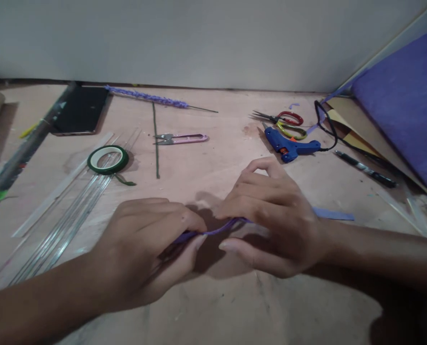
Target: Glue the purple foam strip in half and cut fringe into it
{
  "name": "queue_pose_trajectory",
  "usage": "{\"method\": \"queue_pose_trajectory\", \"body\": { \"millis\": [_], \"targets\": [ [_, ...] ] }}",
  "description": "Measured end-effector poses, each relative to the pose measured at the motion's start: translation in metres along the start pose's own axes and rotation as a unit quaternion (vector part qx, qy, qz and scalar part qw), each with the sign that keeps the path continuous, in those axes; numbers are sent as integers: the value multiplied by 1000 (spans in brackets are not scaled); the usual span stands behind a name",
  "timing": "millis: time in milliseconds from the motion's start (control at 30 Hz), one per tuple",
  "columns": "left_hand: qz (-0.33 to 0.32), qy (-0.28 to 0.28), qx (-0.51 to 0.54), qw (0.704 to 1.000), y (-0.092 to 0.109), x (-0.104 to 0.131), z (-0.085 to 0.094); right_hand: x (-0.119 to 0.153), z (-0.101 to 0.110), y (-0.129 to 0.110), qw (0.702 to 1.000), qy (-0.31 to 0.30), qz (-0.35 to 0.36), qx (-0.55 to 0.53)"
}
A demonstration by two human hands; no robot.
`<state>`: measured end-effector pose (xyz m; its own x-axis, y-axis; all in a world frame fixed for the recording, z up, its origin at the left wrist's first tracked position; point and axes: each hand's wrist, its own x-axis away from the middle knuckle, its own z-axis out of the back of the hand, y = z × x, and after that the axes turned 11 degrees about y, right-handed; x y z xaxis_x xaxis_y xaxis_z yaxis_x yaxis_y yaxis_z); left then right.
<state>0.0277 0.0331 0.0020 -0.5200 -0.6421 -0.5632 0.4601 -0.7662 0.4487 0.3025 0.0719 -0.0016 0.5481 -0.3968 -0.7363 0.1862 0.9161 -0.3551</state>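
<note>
A thin purple strip (216, 231), perhaps crepe paper, runs between my two hands above the table. My left hand (152, 244) pinches it between thumb and forefinger, and part of it is hidden in the palm. The strip's other end passes under the curled fingers of my right hand (271, 215). There the thumb stands apart from the fingers, leaving a gap. A flat purple strip (333, 214) lies beyond the right wrist. Past my hands are pink thread snips (182, 138), a green stem wire (155, 139) and a wire wrapped in ruffled purple (148, 97).
Green floral tape (107, 160) rests on clear glue sticks (73, 230) at left, near a black phone (80, 110). At right are a blue glue gun (292, 146) with its cord, scissors (280, 120), a pen (366, 168) and a purple roll or sheet (403, 100). A wall closes the back.
</note>
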Motion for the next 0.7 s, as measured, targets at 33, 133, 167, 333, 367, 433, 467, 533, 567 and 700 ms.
{"method": "queue_pose_trajectory", "body": {
  "millis": [33, 133, 167, 333, 367, 433, 467, 533, 567, 700],
  "targets": [
    [7, 0, -4, 1000, 0, 1, 0, 0, 0, 2, 1000, 1, 2, -1],
    [19, 13, -2, 1000, -2, 4, -1, -1, 1, 5, 1000, -9, -1, 2],
    [22, 19, -1, 1000, -3, 4, -1, -1, 1, 6, 1000, -16, -5, 3],
    [21, 39, -18, 999, -4, 5, 1, -3, 2, 3, 999, -28, -25, -12],
    [17, 37, -24, 999, -4, 5, 1, -3, 2, 1, 999, -31, -35, -20],
    [-3, 28, -49, 998, -2, 4, -1, -3, 2, -1, 998, -35, -54, -28],
    [-20, 24, -66, 997, -1, 5, -3, -2, 2, -3, 997, -32, -58, -29],
    [-51, 22, -97, 994, 1, 5, -7, -1, 1, -4, 998, -22, -54, -32],
    [-59, 23, -104, 993, 1, 6, -9, 0, 0, -5, 998, -18, -48, -32],
    [-30, 21, -82, 996, 1, 7, -10, 2, -1, -4, 999, -8, -31, -28]
  ]
}}
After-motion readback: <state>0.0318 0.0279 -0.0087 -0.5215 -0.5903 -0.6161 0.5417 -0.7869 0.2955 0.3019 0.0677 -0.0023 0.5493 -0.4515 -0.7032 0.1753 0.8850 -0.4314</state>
